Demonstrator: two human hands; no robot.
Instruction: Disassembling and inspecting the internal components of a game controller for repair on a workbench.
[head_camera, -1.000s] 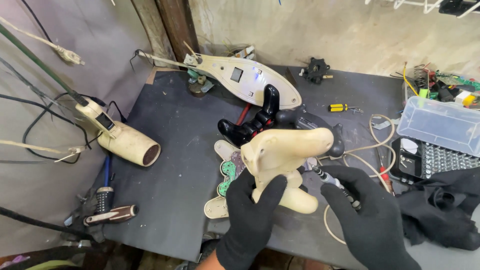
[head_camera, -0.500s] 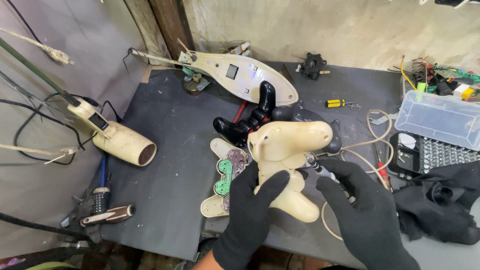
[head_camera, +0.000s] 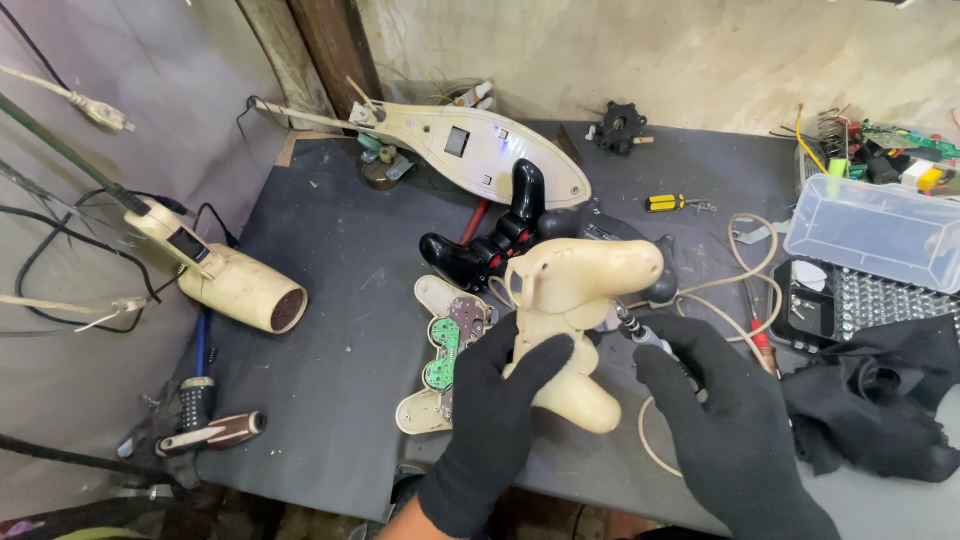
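Rough plaster wall at the back, dark grey workbench (head_camera: 330, 300) below it, cluttered w/ gutted electronics. Biggest piece, far beyond both hands: a long cream housing (head_camera: 480, 150) lying flat, a small blue light glowing on it. Well off to the left of the left hand (head_camera: 490, 430), a cream hair dryer (head_camera: 225, 280) on its side, cable trailing off the edge. Beyond the right hand (head_camera: 730, 430), to its right, a clear plastic box (head_camera: 875, 230) and an open black bit tray (head_camera: 860, 300), prob. parked there for quick reach. Black cloth (head_camera: 880, 400) bunched just right of that hand.

Now the centre: left hand, black glove, is clamped round the lower grip of the cream controller shell (head_camera: 570, 310), holding it propped upright off the bench so its side faces the tool. Right hand, also gloved, is closed on a small screwdriver (head_camera: 640, 335), tip set against the shell's edge, looks like at a screw spot, can't see the screw itself. Just beyond the shell, a black controller (head_camera: 490, 240). Just left of the left hand, touching the glove's edge, the other cream half w/ green circuit board (head_camera: 445, 350) lying face up. Smallest: yellow-handled screwdriver (head_camera: 668, 203) far beyond the right hand.
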